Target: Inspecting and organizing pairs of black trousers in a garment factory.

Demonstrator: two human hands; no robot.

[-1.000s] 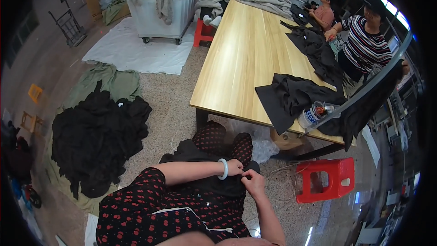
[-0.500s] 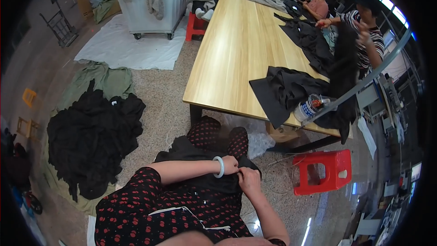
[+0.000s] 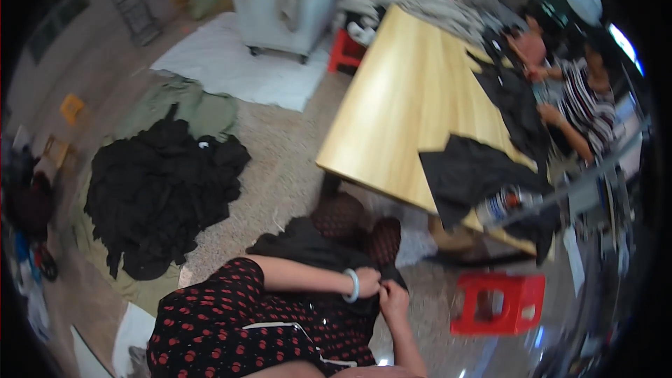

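Note:
A black cloth garment [image 3: 297,239] lies across my lap, over my patterned trousers. My left hand [image 3: 367,283], with a pale bangle at its wrist, is closed on the garment's edge near my knees. Right beside it my right hand [image 3: 393,299] is closed too, its fingertips pinching the same edge. The two hands meet, and their fingers hide the bit of cloth between them. Blur keeps finer detail from showing.
A heap of black garments [image 3: 161,189] lies on green cloth at left. Ahead stands a wooden table [image 3: 378,119] with black pieces [image 3: 483,168] and a clear plastic jar [image 3: 500,204]. A red stool [image 3: 500,304] is at right, a wheeled white bin [image 3: 280,10] beyond. A co-worker in stripes [image 3: 584,105] works across the table.
My view has turned, so the table, heap and bin sit farther right in the picture. My hands stay together at the garment's edge. The striped co-worker's raised hand and dark cloth have come down.

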